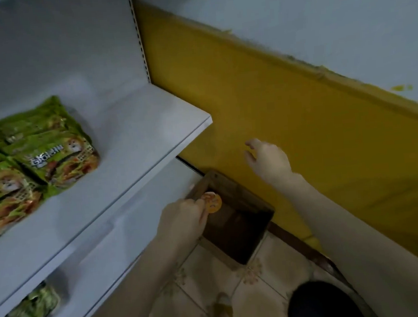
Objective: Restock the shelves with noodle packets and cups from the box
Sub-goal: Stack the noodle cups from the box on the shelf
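Head view: the cup (pixel 213 202) is held at the fingertips of the left hand (pixel 182 216), whose fingers are curled round its near side. Only its round orange lid is seen, and the print on it is too blurred to be read. The hand and cup are seen over the near left corner of the open box (pixel 241 196), which stands on the tiled floor (pixel 240 294). The right hand (pixel 270 161) is held in the air above and to the right of the grip, fingers loosely spread, nothing in it. Well to the upper left of the grip, green packets (pixel 58 156) are stacked on the shelf (pixel 130 140). White Korean lettering is printed on them, but it cannot be made out.
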